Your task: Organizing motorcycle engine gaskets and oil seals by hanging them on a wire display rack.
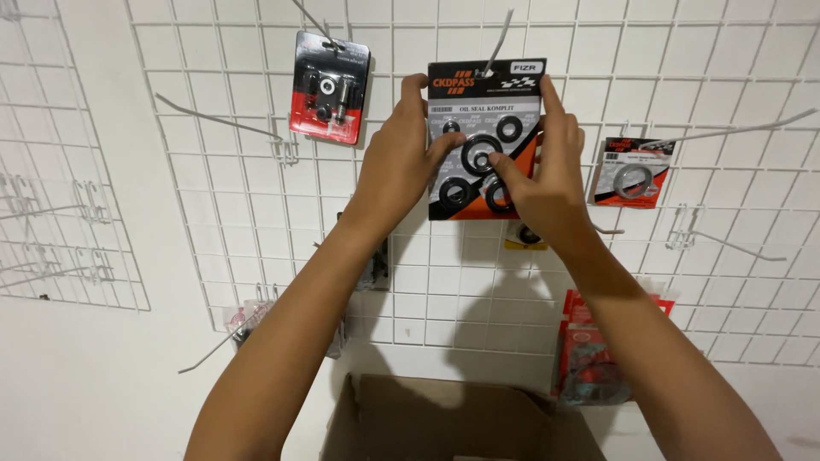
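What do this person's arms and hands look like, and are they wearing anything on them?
Both arms are bare all the way down to the bottom edge of the picture: no sleeves show at all. The left hand and right hand wear no gloves, and no rings, watch or bracelet can be seen on the fingers or wrists. The fingernails look short and unpainted.

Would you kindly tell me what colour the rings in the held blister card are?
Black, against a grey and orange backing on the blister card; the head view shows it.

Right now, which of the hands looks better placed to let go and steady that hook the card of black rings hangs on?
Probably the right hand: its fingers reach the card's top edge, nearest the hook.
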